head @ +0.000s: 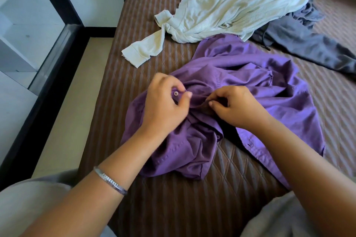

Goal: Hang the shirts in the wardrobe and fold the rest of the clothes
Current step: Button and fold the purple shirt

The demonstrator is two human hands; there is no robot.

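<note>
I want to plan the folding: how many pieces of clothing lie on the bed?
3. The purple shirt lies nearest, held by the left hand and right hand. The pale green top lies behind it. The grey garment lies at far right, partly covered; more may be hidden.

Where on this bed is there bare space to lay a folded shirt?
Bare bed shows between the forearms, below the purple shirt, and along the left edge beside the pale green top. The far right is crowded with that top and grey trousers.

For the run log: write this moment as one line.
purple shirt crumpled on bed | left hand pinches button placket | right hand pinches fabric | not hung
</note>
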